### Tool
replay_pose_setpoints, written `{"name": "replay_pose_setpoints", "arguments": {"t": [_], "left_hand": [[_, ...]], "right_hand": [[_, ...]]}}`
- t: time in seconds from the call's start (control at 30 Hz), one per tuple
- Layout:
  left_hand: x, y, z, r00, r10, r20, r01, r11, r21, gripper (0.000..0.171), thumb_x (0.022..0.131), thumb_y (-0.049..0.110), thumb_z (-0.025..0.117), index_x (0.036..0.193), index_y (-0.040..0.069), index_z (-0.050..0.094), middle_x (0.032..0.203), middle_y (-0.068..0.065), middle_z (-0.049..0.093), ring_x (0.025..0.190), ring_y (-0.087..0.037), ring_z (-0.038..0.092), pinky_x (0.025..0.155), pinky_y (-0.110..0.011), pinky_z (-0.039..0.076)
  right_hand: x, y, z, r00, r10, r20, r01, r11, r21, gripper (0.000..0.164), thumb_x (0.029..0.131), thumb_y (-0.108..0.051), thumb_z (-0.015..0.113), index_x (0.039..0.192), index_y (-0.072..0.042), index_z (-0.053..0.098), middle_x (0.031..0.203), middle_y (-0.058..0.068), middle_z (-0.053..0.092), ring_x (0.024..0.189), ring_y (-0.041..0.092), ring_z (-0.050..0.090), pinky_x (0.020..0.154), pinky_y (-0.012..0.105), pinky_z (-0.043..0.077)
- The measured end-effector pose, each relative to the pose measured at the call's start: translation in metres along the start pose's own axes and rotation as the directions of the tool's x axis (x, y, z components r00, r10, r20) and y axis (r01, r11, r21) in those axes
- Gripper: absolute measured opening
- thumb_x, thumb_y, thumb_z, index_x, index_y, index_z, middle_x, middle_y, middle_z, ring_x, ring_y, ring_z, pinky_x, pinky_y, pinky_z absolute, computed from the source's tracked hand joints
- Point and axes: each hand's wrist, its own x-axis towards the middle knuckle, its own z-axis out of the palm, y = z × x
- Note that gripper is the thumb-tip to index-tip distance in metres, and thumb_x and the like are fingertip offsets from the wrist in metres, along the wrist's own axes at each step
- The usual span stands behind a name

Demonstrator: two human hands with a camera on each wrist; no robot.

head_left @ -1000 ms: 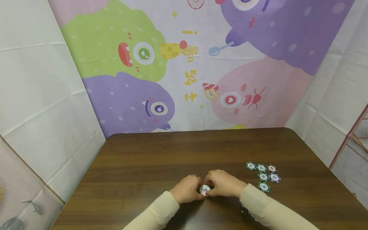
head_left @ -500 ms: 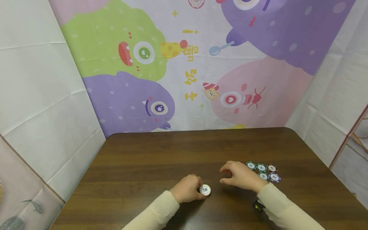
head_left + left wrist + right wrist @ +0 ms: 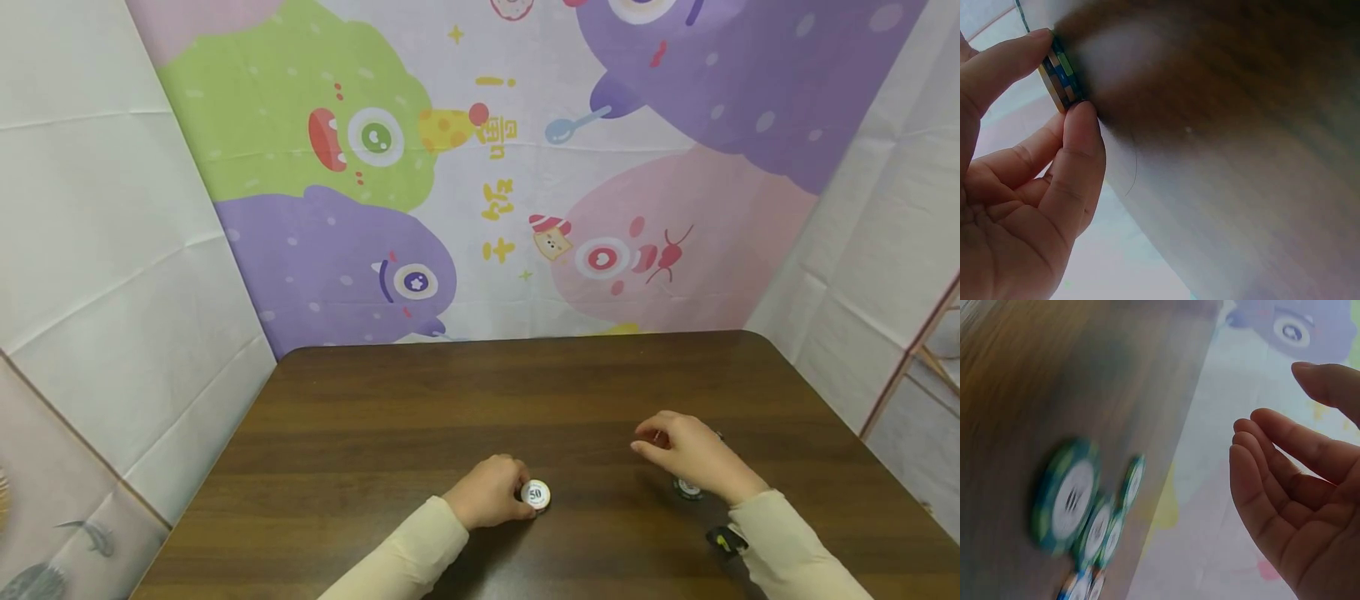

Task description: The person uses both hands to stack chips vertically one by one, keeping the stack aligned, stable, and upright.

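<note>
My left hand (image 3: 489,493) pinches a short stack of poker chips (image 3: 536,495) on the table, the top one white and marked 50. Seen from the left wrist, thumb and fingertips hold the stack (image 3: 1063,75) by its rim; its edge shows several coloured layers. My right hand (image 3: 693,454) is over the group of loose chips at the right, fingers bent loosely, nothing between them. It hides most of that group in the head view, though one green chip (image 3: 687,489) shows below it. In the right wrist view a green-edged chip (image 3: 1072,497) lies nearest, apart from the fingers.
Brown wooden table (image 3: 360,417) spans the area, its far edge against a cartoon-printed cloth (image 3: 495,308). White panels stand at both sides. A dark device (image 3: 726,542) sits under the right wrist. More chips (image 3: 1097,531) lie flat beyond the nearest one.
My right hand has let go of the stack and moved right, over the loose chips. The left hand stays at the stack.
</note>
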Motion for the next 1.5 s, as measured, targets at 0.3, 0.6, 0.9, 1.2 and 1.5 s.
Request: {"name": "replay_pose_setpoints", "arguments": {"t": [0.3, 0.6, 0.9, 1.2, 1.5], "left_hand": [[-0.001, 0.0, -0.001, 1.0, 0.006, 0.0, -0.006, 1.0, 0.002, 0.025, 0.074, 0.025, 0.085, 0.086, 0.011, 0.067, 0.072, 0.007, 0.053, 0.066, -0.002, 0.04, 0.059, -0.018, 0.037], [-0.002, 0.0, -0.001, 1.0, 0.013, -0.005, -0.013, 1.0, 0.006, 0.025, 0.074, 0.024, 0.084, 0.088, 0.011, 0.068, 0.072, 0.007, 0.053, 0.066, -0.002, 0.04, 0.059, -0.017, 0.037], [-0.002, 0.0, -0.001, 1.0, 0.005, 0.004, -0.005, 1.0, -0.001, 0.026, 0.075, 0.024, 0.084, 0.09, 0.01, 0.068, 0.073, 0.007, 0.054, 0.066, -0.002, 0.041, 0.059, -0.017, 0.037], [-0.003, 0.001, -0.002, 1.0, 0.001, 0.009, -0.001, 1.0, 0.0, 0.025, 0.074, 0.024, 0.084, 0.087, 0.011, 0.067, 0.072, 0.007, 0.054, 0.065, -0.002, 0.04, 0.059, -0.018, 0.037], [-0.003, 0.001, -0.002, 1.0, 0.0, 0.01, 0.0, 1.0, -0.007, 0.026, 0.075, 0.024, 0.084, 0.089, 0.01, 0.068, 0.073, 0.007, 0.054, 0.065, -0.002, 0.04, 0.059, -0.018, 0.037]], "right_hand": [[-0.023, 0.018, -0.008, 0.995, 0.09, 0.037, -0.09, 0.996, -0.019, 0.027, 0.093, -0.029, 0.066, 0.106, -0.006, 0.07, 0.091, -0.003, 0.066, 0.077, 0.006, 0.057, 0.065, 0.027, 0.049], [-0.037, 0.031, -0.007, 0.993, 0.112, 0.027, -0.11, 0.99, -0.084, 0.027, 0.087, -0.025, 0.073, 0.099, -0.001, 0.072, 0.089, 0.003, 0.071, 0.079, 0.018, 0.066, 0.07, 0.039, 0.054], [-0.042, 0.039, -0.004, 0.979, 0.189, 0.073, -0.18, 0.976, -0.12, 0.026, 0.082, -0.026, 0.077, 0.091, -0.003, 0.07, 0.083, 0.003, 0.07, 0.075, 0.016, 0.063, 0.068, 0.043, 0.053], [-0.041, 0.04, 0.001, 0.974, 0.198, 0.109, -0.186, 0.976, -0.111, 0.026, 0.079, -0.027, 0.079, 0.088, -0.005, 0.068, 0.073, -0.003, 0.057, 0.066, 0.013, 0.047, 0.061, 0.033, 0.042], [-0.038, 0.037, 0.003, 0.978, 0.174, 0.115, -0.161, 0.98, -0.115, 0.021, 0.077, -0.02, 0.08, 0.083, -0.008, 0.064, 0.068, -0.004, 0.049, 0.062, 0.012, 0.042, 0.058, 0.028, 0.034]]}}
